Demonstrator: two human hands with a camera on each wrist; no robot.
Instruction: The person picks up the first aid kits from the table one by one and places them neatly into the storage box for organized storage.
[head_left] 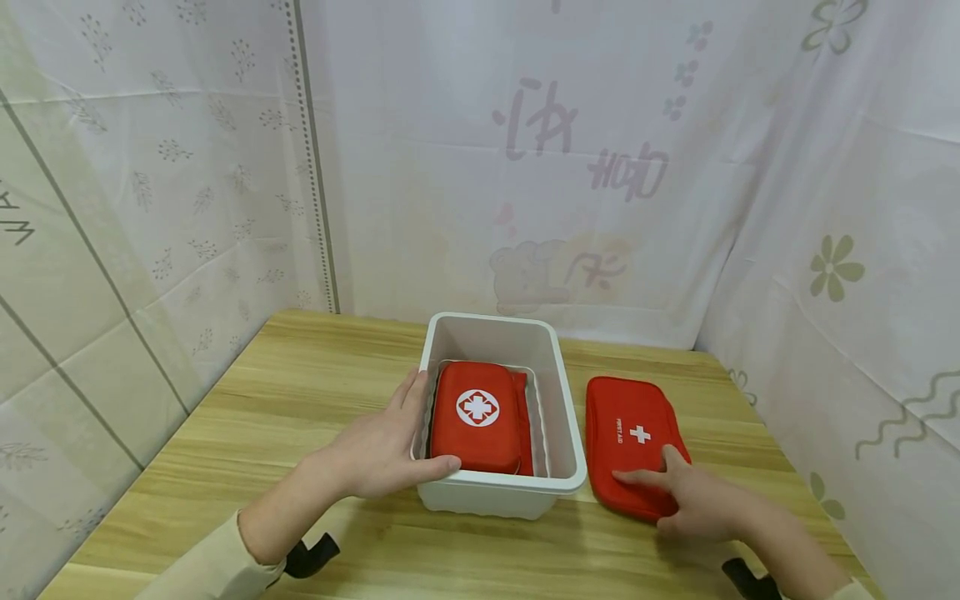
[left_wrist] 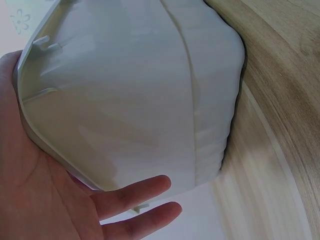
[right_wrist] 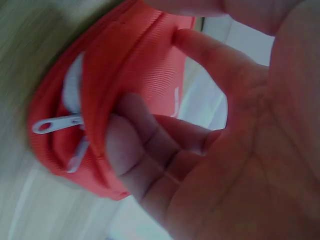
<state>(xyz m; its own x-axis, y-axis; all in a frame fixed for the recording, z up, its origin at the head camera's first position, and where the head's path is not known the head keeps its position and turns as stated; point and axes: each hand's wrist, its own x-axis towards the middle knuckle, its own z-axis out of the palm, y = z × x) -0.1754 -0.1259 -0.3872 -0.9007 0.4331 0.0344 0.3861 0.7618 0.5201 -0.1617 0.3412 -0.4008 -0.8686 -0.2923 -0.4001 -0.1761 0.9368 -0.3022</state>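
A pale grey plastic bin (head_left: pixel 570 450) stands on the table, holding a red first aid case (head_left: pixel 450 433) with a white cross emblem. Under that case, another red item (head_left: pixel 525 417) partly shows. My left hand (head_left: pixel 382 454) rests on the bin's near left corner, thumb over the near rim; in the left wrist view its fingers (left_wrist: pixel 145 192) lie extended beside the outer wall. To the right of the bin, my right hand (head_left: pixel 693 500) grips the near right edge of a red first aid pouch (head_left: pixel 622 417). Its zipper pull (right_wrist: pixel 52 124) shows beside the curled fingers.
The wood-grain table (head_left: pixel 330 375) extends around the bin. White patterned curtains (head_left: pixel 420 208) enclose the back and both sides. A black curved piece (head_left: pixel 315 554) shows by the left wrist, and another (head_left: pixel 750 579) by the right.
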